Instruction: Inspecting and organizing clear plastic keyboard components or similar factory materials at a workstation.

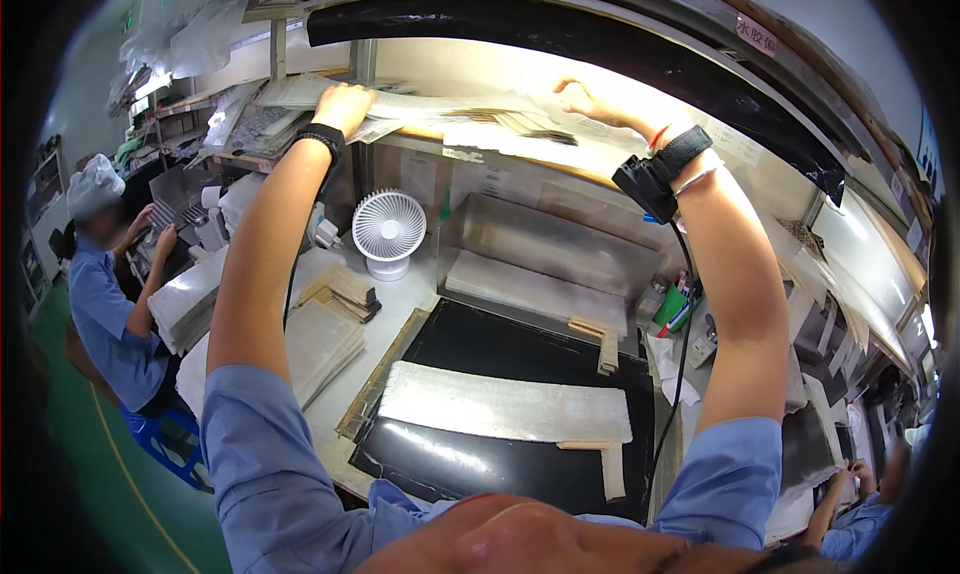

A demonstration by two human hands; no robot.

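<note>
Both my arms reach up to a lit shelf above the bench. My left hand [345, 108] is closed at the left end of a stack of thin, pale flat sheets [430, 108]; its fingertips are partly hidden. My right hand [588, 102] is raised past the right end of the sheets, its fingers curved and apart with nothing visible between them. Below, a long pale flat panel [500, 402] lies on a black mat [430, 461]. A beige L-shaped strip [612, 472] touches its lower right edge, and another L-shaped strip [603, 344] lies farther back.
A white fan [389, 232] stands at the back left, near stacked flat pieces [325, 344]. Pens in a green holder [672, 309] and a small bottle [703, 346] are at the right. A black cable [686, 344] hangs from my right wrist. Other people work at both sides.
</note>
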